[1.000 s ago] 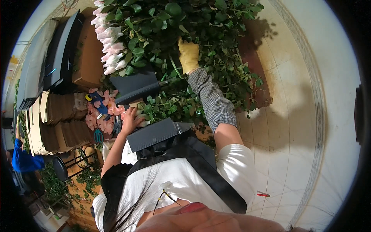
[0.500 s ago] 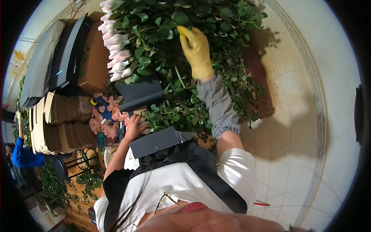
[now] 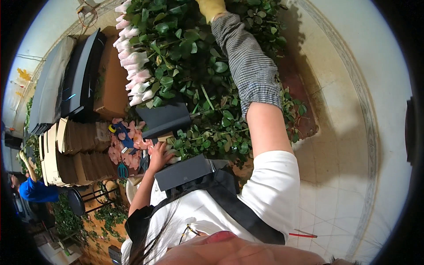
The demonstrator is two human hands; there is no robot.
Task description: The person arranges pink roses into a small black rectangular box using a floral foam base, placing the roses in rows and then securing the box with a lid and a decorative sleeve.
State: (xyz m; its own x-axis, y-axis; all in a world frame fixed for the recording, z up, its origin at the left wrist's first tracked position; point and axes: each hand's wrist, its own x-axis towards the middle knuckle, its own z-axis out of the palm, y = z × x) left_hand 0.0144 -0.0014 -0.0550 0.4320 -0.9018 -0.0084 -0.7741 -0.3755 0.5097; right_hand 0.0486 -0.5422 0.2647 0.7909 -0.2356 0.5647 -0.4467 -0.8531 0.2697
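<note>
Left hand (image 3: pixel 159 159): fingers spread beside 1 cardboard piece (image 3: pixel 165 137). Gloved right hand (image 3: pixel 211 8): over foliage (image 3: pixel 192 36), cropped, can't tell grip.

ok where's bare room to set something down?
Widest: the pale tiled floor, between the red-brown tabletop's right edge and the patterned border band, though a red stick-like thing lies lower down. Narrow: the tabletop's strip right of the leaves. Crowded: the left, with cardboard stacks, petals and scissors, and around the left hand.

Leafy green stems (image 3: pixel 221 66), heaped thickly, pale mesh-wrapped heads (image 3: pixel 134 59) lined along their left side
</note>
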